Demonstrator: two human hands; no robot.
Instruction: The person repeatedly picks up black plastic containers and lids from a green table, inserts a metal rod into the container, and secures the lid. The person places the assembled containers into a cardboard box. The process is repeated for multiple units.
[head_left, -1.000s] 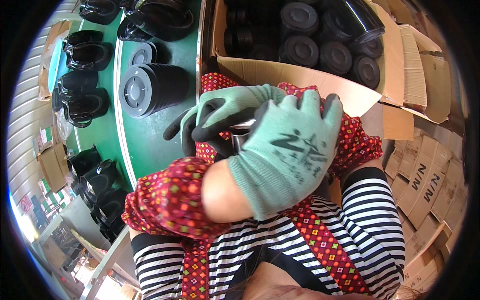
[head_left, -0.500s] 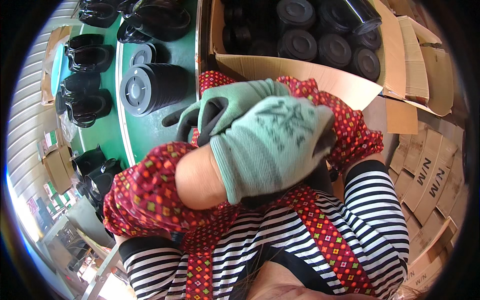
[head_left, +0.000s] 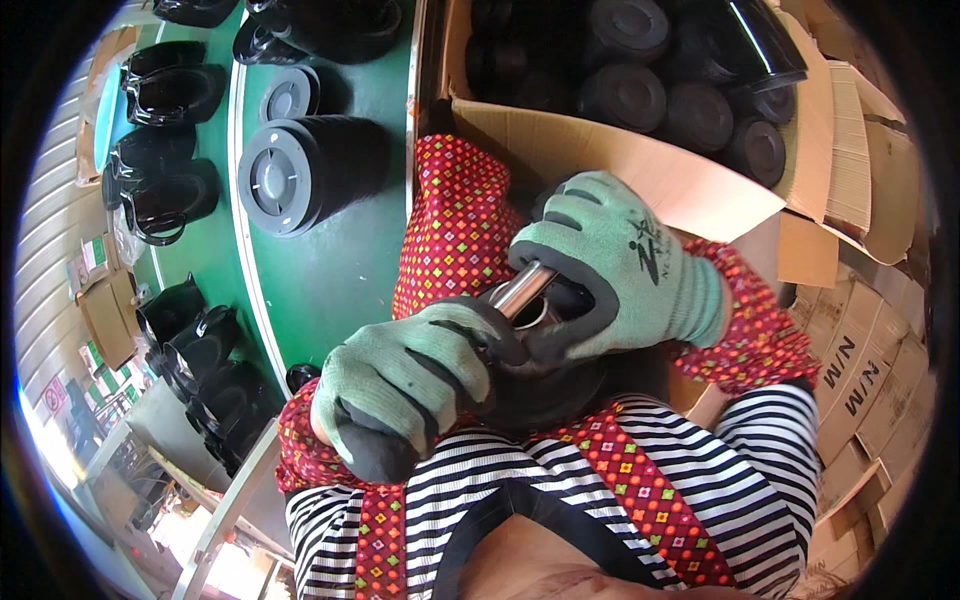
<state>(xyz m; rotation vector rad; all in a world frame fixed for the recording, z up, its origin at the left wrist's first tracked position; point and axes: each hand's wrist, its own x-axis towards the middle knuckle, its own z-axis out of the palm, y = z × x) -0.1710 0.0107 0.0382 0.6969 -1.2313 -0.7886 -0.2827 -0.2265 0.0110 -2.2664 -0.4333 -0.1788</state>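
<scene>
Both my hands wear green knit gloves with dark palms and meet over my lap. My left hand [head_left: 405, 385] is closed, its thumb and forefinger against the lower end of a shiny silver metal tube [head_left: 527, 290]. My right hand [head_left: 620, 270] is curled round the tube's upper end and a dark part beside it. Beneath the hands, a black rounded object [head_left: 550, 395] rests in my lap against my apron. The gloves cover most of it, so its kind cannot be told. A curved metallic edge shows between the hands, next to the tube.
A green table [head_left: 340, 270] at the left holds glossy black jugs [head_left: 175, 95] with handles and a stack of black round lids [head_left: 320, 170]. Ahead on the right stands an open cardboard box [head_left: 640, 165] of black cylindrical pieces. Flattened cartons [head_left: 850, 360] lie at the right.
My forearms were crossed, with the left hand reaching over to the right. Now they are uncrossed, and both hands are together at the silver tube and the black object.
</scene>
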